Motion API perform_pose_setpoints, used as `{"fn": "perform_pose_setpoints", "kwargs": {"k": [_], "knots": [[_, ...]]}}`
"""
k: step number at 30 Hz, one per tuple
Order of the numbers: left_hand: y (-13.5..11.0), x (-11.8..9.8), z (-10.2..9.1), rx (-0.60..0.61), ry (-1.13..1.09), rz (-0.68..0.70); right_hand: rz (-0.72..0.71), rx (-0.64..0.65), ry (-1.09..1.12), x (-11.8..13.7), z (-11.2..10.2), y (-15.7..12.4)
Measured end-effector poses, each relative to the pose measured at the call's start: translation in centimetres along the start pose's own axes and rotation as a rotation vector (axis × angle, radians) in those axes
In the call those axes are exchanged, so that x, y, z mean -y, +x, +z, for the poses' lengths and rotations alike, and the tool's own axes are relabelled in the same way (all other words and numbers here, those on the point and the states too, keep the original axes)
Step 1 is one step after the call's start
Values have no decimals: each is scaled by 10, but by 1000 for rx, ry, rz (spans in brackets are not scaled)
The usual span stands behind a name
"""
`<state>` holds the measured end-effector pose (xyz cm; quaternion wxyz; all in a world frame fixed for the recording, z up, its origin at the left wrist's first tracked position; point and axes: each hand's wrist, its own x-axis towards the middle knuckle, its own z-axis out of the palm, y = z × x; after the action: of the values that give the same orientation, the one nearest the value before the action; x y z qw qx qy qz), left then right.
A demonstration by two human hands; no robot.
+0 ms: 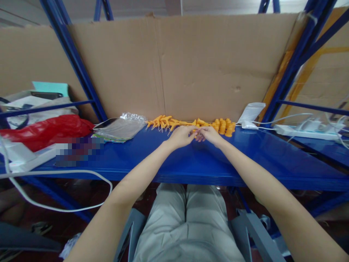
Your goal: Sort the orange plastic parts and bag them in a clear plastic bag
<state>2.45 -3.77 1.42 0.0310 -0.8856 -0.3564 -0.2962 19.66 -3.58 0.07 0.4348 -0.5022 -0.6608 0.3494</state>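
My left hand (180, 136) and my right hand (212, 135) meet over the back of the blue table, fingertips close together. Both hands are closed in a pinch; whatever is between the fingers is too small and hidden to name. Just behind and left of them lies a row of orange-handled pieces with curly metal spirals (163, 122), like corkscrews. Directly behind my fingers are more orange parts (198, 122), partly covered by the hands. To the right of my right hand, stubby orange cylindrical parts (225, 127) are grouped in rows.
A blue metal table (196, 165) backs onto a cardboard panel (207, 69). On the left are a clear plastic bag (122, 129), a red bag (51, 131) and a white cable (95, 174). On the right, a white packet (252, 112) and a power strip (308, 131).
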Motion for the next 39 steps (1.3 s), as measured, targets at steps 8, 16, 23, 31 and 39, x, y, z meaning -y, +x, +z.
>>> {"fn": "perform_pose_setpoints", "kwargs": {"k": [8, 16, 23, 31, 39], "knots": [[7, -14, 8, 78, -52, 47, 83, 44, 262, -4, 0, 1], [-1, -14, 1, 203, 64, -33, 185, 184, 295, -4, 3, -1], [2, -24, -14, 262, 318, -50, 171, 182, 291, 1, 4, -5], [16, -16, -38, 150, 495, -148, 91, -71, 265, 7, -3, -3], [56, 29, -63, -52, 579, -418, 47, -63, 212, -1, -4, 2]]}}
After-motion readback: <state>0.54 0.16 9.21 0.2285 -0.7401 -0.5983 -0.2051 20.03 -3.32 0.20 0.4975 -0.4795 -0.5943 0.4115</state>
